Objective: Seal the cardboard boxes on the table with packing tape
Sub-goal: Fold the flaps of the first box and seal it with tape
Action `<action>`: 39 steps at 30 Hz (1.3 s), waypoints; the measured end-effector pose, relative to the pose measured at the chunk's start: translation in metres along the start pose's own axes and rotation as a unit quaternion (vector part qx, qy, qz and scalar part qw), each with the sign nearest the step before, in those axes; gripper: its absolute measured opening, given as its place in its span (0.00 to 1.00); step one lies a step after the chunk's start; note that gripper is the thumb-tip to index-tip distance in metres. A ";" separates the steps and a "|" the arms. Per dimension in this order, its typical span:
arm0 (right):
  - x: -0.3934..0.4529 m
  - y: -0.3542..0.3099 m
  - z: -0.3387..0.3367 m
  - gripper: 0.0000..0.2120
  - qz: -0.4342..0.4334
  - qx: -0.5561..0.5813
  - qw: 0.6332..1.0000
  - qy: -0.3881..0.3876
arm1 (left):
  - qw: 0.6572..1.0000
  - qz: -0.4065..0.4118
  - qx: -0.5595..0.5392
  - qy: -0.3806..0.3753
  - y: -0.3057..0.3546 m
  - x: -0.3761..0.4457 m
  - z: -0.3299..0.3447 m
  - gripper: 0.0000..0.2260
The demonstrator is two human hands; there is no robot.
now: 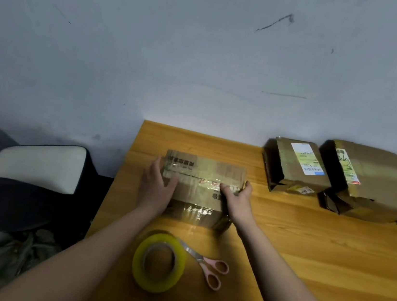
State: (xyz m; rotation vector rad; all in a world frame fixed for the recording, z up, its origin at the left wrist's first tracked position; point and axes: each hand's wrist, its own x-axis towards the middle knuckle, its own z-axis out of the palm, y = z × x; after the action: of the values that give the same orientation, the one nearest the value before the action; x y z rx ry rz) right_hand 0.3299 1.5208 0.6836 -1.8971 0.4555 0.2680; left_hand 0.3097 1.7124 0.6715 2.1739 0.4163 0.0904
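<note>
A cardboard box [202, 188] sits on the wooden table [306, 240], near its far left corner, with shiny clear tape already running across its top seam and down its near face. The person's left hand [155, 190] lies on the box's left end at about nine o'clock from the box's middle, fingers fairly straight and spread flat over the top and side. The right hand [235, 195] is at the box's right end, at about three o'clock; its fingers curl over the top edge onto the taped seam while the thumb seems to wrap around the right side, though the blur there makes the exact hold hard to judge.

At six o'clock from the box, closer to the person, a roll of yellowish tape [159, 261] lies flat on the table. Scissors [207, 265] with pink handles lie just beside it, their blades partly under the roll's far edge.

At two o'clock from the box, well apart, two more boxes [296, 165] [370, 183] with labels stand against the wall [180, 47]. Part of another shows at the right edge. A chair [38, 167] with a pale cushion stands off the table's left side, at nine o'clock.
</note>
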 end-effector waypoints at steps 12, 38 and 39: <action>-0.077 0.083 -0.001 0.08 -0.197 -0.204 0.958 -0.030 | 0.816 0.120 0.479 -0.302 -0.087 -0.135 0.023 0.32; -0.105 0.009 -0.041 0.32 -0.359 -0.163 0.907 -0.146 | 0.954 0.023 -0.139 -0.263 0.019 -0.115 -0.040 0.20; -0.105 0.007 -0.041 0.29 -0.371 -0.166 0.904 -0.132 | 0.955 0.029 -0.148 -0.256 0.024 -0.114 -0.040 0.20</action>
State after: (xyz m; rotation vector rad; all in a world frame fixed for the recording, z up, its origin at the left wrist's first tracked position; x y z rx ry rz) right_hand 0.2306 1.4999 0.7340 -2.1754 -0.5366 0.0885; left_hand 0.1997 1.6930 0.7247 1.8237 0.0353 -0.3512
